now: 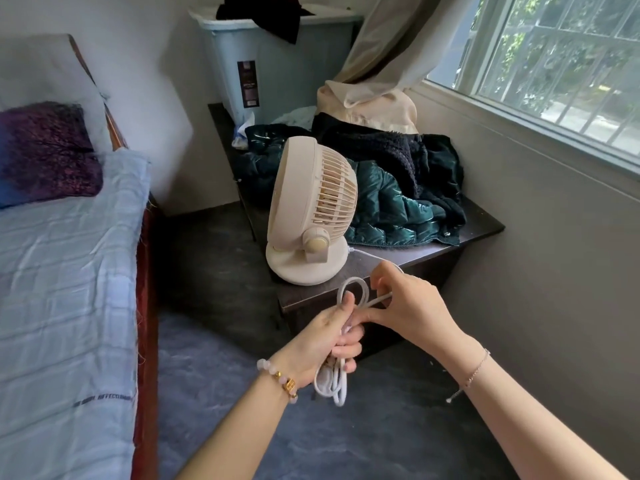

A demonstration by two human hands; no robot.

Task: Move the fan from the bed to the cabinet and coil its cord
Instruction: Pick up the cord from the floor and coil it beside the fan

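With the cream plastic table fan (309, 209) already standing on the dark wooden cabinet (426, 251), the left hand (325, 344) clenches the gathered white cord (332, 386) while the right hand (412, 303) pinches a strand, apparently wrapping it; another loop seems next.

Cream fan (311, 209) stood upright on round base at near corner of dark cabinet (415, 258); white cord (349, 296) partly looped, bundle held in front of cabinet; bed (69, 271) at left.
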